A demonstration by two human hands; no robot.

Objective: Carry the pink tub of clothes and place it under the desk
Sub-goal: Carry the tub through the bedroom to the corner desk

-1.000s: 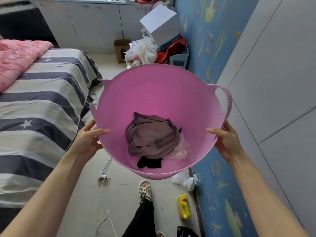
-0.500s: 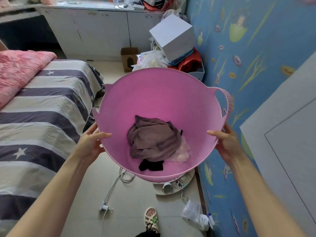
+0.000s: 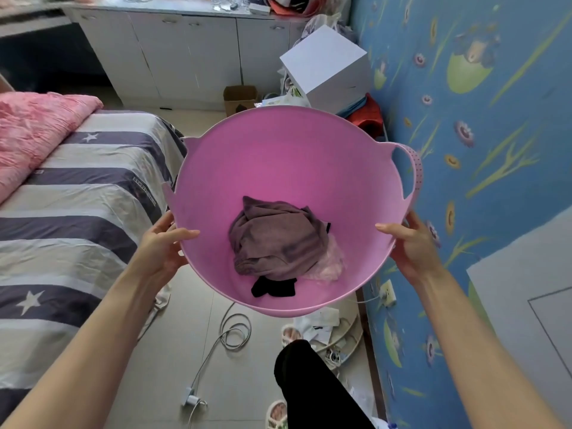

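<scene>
I hold the pink tub (image 3: 278,156) in the air in front of me, above the floor. My left hand (image 3: 164,243) grips its left rim, thumb inside the wall. My right hand (image 3: 408,243) grips the right rim just below the loop handle (image 3: 413,168). At the bottom of the tub lie a mauve garment (image 3: 278,239), a black piece (image 3: 274,287) and something pale pink (image 3: 331,264). Far ahead at the upper left, the desk (image 3: 31,13) has a dark opening (image 3: 52,63) under it.
A striped bed (image 3: 77,205) with a pink quilt (image 3: 34,131) runs along my left. White cabinets (image 3: 185,54) stand ahead. A white box (image 3: 328,66) on a pile and a cardboard box (image 3: 240,99) sit by the blue wall (image 3: 479,119). Cables (image 3: 229,332) and clutter (image 3: 325,329) lie on the floor.
I have walked forward along the bed with the tub. The cabinets and the white box are nearer, and the yellow object on the floor has left the view. Both hands hold the rim as before.
</scene>
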